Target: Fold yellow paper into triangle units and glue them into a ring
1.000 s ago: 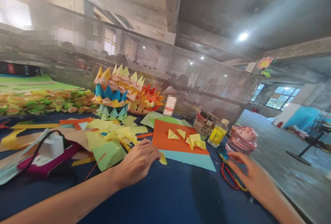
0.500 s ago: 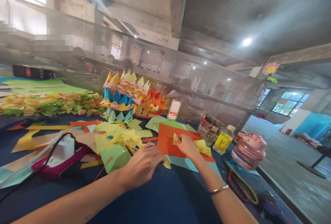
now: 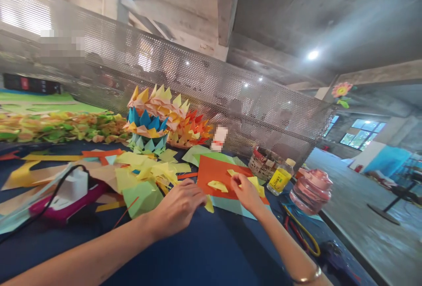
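Observation:
My left hand [image 3: 181, 204] is closed over the dark blue tabletop, pinching a small piece of yellow paper [image 3: 209, 204] that pokes out past its fingertips. Over an orange sheet of paper [image 3: 208, 171] hovers my right hand [image 3: 248, 194], fingers curled together; whether something is between them is hidden. Beside its fingertips lies a small yellow paper piece [image 3: 232, 172], and more folded yellow pieces [image 3: 257, 185] lie just behind the hand. Another folded yellow piece [image 3: 218, 185] rests on the orange sheet between my hands. A light blue sheet [image 3: 232, 207] sticks out beneath the orange one.
Loose yellow paper scraps [image 3: 151, 169] and a purple power strip [image 3: 70, 200] lie to the left. Folded-paper crowns [image 3: 147, 127] stand behind. On the right are a woven basket [image 3: 262, 165], a yellow-labelled bottle [image 3: 281, 178], a pink jug [image 3: 311, 191] and a glue gun [image 3: 338, 257].
My right hand has let go of a yellow paper piece, now on the orange sheet, and moved right toward the other yellow pieces. My left hand keeps its hold. The view has shifted slightly.

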Tool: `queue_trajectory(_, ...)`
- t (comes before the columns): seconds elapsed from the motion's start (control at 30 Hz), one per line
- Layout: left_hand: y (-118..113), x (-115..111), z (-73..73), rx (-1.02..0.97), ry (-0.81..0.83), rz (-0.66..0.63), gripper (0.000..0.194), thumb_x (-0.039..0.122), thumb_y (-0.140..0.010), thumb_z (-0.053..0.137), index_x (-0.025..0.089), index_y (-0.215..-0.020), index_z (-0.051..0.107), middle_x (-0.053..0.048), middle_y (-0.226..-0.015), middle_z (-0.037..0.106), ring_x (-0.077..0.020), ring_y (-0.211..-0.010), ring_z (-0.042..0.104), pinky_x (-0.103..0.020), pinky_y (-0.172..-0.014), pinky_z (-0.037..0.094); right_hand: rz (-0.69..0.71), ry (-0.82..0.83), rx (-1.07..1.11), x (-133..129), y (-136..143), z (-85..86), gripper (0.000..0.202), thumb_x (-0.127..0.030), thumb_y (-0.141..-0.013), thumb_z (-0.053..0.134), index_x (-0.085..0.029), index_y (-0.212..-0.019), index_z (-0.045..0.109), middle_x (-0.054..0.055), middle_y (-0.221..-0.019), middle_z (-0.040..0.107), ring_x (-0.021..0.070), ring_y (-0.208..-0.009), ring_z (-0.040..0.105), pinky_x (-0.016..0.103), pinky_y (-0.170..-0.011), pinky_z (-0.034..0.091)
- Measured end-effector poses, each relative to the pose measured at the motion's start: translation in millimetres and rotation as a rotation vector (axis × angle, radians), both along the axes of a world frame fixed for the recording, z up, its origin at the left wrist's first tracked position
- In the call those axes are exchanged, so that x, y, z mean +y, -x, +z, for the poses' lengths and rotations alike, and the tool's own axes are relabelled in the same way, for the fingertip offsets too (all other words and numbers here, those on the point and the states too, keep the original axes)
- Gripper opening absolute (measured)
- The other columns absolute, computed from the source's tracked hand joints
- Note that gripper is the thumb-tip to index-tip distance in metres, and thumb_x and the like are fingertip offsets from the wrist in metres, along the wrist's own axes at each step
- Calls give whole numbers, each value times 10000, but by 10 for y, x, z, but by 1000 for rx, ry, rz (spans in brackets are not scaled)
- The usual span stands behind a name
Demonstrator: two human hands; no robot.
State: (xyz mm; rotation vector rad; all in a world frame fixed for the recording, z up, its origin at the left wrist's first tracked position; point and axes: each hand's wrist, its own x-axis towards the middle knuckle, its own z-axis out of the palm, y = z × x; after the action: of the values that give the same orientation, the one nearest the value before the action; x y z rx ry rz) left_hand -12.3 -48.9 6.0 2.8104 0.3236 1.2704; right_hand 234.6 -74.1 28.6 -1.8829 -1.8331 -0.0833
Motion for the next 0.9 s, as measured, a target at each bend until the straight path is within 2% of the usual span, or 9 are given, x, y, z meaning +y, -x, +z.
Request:
queue_trajectory(0.13,9,0,9,0,2,8,267,64,-889,345,164,-752,552,-6,-656,573,-131,-624,511,-290,-706,356,-69,67,0,191,114,-44,338,-375,-925,349,-179,-804,596,87,-839,665,204,-814,617,296,-708,422)
queue_trajectory(0.27,13,-6,18,3,-11,15,269,55,-883,342,166,-733,535,-6,-641,561,-135,-612,502,-294,-696,354,-84,123,-27,198,233,-126,359,-484,-866,466,-178,-732,598,85,-801,646,225,-802,599,298,-676,388)
queue_trajectory(0.4,18,-4,21,11,7,25,251,50,-874,356,166,-731,527,-3,-643,562,-137,-618,505,-296,-700,351,-26,134,-45,120,269,-184,187,-355,-812,575,-187,-731,575,46,-786,616,196,-793,561,271,-675,365)
queue_trajectory(0.53,23,5,28,1,30,34,243,48,-867,366,167,-735,532,-2,-649,568,-139,-618,509,-294,-691,352,31,133,-7,28,296,-116,105,-224,-782,572,-188,-684,556,3,-695,592,154,-690,539,240,-626,364)
queue_trajectory(0.63,18,20,26,1,57,60,231,61,-868,382,167,-742,544,-4,-652,582,-148,-626,520,-297,-687,357,67,98,62,-90,335,2,112,-247,-819,517,-182,-744,569,-15,-667,575,135,-645,529,221,-593,378)
queue_trajectory(0.73,12,39,12,31,108,93,185,91,-863,443,170,-739,556,-1,-658,597,-158,-654,541,-295,-683,363,157,39,241,-253,376,76,151,-289,-832,513,-166,-814,599,-9,-697,588,135,-657,531,218,-590,390)
queue_trajectory(0.9,15,70,-14,86,189,131,128,145,-848,543,174,-725,565,11,-666,609,-160,-682,571,-283,-685,378,200,43,432,-490,441,25,280,-401,-857,517,-157,-850,654,18,-764,644,145,-683,536,237,-628,404)
